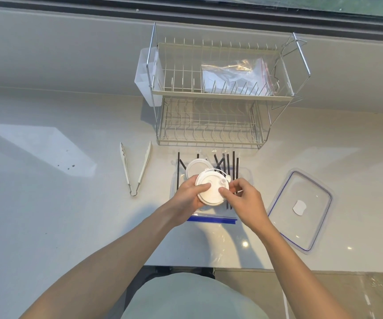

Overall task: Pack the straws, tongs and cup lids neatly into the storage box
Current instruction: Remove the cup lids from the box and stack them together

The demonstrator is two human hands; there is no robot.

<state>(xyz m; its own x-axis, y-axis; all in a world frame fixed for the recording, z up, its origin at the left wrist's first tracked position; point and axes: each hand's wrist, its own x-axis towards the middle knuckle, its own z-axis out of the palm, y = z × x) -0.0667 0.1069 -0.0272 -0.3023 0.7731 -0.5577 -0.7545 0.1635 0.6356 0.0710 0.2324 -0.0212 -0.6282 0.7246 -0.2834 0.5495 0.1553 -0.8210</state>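
Both hands hold a white cup lid above the clear storage box. My left hand grips the lid's left side, and my right hand pinches its right edge. Another white lid lies in the box behind it. Several black straws lie in the box, their far ends sticking out over its back rim. White tongs lie open on the counter to the left of the box.
The box's clear, blue-rimmed cover lies on the counter to the right. A two-tier wire dish rack with a plastic bag on top stands behind the box. A blue-edged zip bag lies under my wrists.
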